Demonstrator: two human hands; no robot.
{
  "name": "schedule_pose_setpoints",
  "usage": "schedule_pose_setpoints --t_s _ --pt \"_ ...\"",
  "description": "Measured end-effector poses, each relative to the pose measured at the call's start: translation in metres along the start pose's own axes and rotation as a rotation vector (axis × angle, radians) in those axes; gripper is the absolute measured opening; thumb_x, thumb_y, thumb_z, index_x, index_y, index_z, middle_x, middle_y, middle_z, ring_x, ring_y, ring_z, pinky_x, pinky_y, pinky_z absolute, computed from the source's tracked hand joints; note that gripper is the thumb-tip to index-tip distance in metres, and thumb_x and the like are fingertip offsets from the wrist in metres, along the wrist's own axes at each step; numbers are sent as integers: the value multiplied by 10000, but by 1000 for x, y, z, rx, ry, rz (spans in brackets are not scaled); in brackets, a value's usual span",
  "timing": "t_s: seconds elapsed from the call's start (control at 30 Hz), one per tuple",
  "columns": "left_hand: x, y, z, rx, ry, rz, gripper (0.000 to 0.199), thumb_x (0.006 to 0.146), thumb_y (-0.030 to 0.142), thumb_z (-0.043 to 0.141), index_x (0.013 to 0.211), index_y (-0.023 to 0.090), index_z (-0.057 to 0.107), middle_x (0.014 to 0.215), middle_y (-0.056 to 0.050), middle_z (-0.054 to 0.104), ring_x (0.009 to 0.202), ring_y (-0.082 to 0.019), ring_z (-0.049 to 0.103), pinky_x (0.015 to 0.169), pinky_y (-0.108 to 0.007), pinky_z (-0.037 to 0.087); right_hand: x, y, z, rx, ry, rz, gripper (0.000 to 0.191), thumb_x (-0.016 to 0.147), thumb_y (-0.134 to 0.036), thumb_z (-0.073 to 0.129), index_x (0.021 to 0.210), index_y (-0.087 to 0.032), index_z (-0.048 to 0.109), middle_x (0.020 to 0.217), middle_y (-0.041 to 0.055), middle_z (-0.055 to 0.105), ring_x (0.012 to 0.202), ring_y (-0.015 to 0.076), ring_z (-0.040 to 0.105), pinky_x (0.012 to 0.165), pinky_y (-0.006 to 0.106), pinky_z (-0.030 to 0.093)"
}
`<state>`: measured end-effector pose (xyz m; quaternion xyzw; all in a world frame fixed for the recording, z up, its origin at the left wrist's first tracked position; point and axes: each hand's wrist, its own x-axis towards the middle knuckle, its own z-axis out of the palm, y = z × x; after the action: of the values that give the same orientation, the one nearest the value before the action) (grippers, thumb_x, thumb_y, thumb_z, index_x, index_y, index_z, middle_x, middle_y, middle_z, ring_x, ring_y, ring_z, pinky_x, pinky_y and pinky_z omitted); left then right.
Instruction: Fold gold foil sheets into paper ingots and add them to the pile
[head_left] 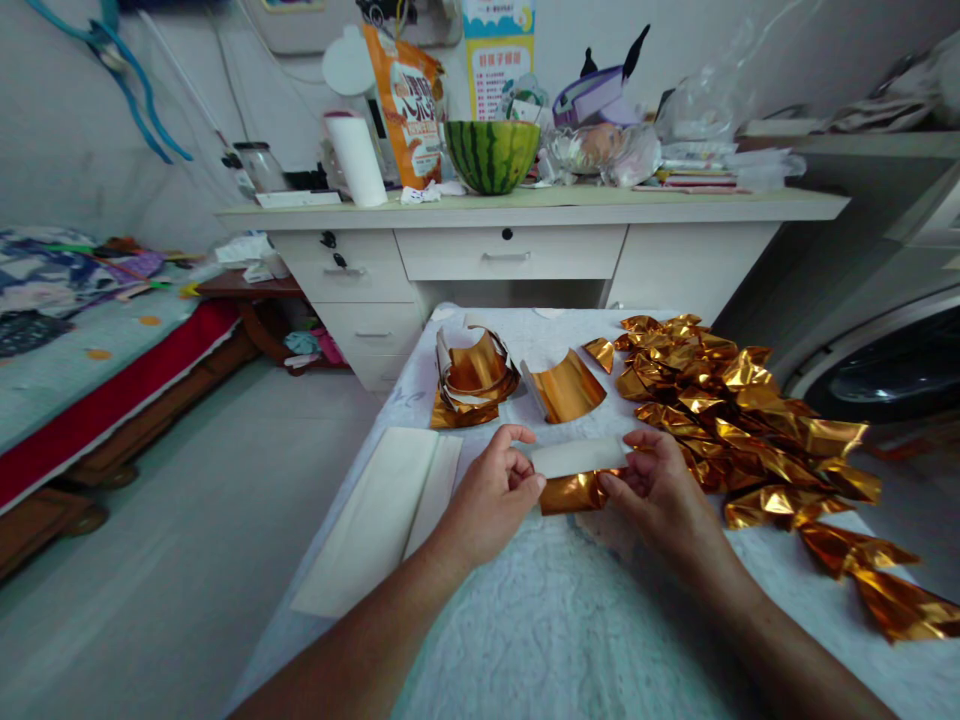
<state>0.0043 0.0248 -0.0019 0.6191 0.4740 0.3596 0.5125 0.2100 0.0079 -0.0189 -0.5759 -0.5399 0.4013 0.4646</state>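
Observation:
Between my two hands is a small sheet of gold foil paper, with a white strip along its upper part. My left hand pinches the sheet's left end between thumb and fingers. At the other end my right hand grips it, the thumb on the gold face. Just beyond lies a curled stack of gold foil sheets. Behind my left hand stands a ring-shaped roll of gold foil strips. White paper sheets lie to the left of my left hand.
Many folded gold foil pieces are heaped along the table's right side. A white desk with half a watermelon on it stands behind the cloth-covered table. A bed is at left, a washing machine at right.

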Motion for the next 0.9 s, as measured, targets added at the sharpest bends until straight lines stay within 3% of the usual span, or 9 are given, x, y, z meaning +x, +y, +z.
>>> schedule_pose_setpoints --t_s 0.27,0.47,0.63,0.77,0.9 --pt "-2 -4 3 114 -139 -40 371 772 117 537 1119 228 466 657 82 508 565 -99 491 512 -201 339 1 5 0 -270 42 -84 361 788 -322 628 1050 -235 396 708 -41 545 588 162 568 538 288 460" --pt "-2 -4 4 131 -115 -17 364 763 97 542 1103 220 499 700 64 532 613 -102 526 549 -202 369 1 1 2 77 -15 -30 412 800 -392 663 1050 -255 366 826 -25 557 635 151 618 554 279 504" --pt "-3 3 4 50 -84 -2 379 765 72 524 1114 215 493 947 -1 590 720 -113 589 619 -222 449 1 -4 3 228 -20 47 484 763 -463 717 1030 -267 364 833 -50 527 562 119 612 501 247 489" --pt "-5 6 2 161 -129 160 563 665 -55 465 1154 222 510 1114 -38 555 886 -143 583 750 -256 490 2 -3 3 213 -5 71 511 744 -484 730 1033 -266 369 815 -42 545 570 136 621 484 240 473" --pt "-7 4 1 327 -160 322 662 625 -90 448 1182 263 508 1281 -47 422 1084 -184 527 893 -316 493 3 0 3 230 -13 81 506 738 -481 734 1022 -270 372 813 -40 565 571 146 631 491 251 479"
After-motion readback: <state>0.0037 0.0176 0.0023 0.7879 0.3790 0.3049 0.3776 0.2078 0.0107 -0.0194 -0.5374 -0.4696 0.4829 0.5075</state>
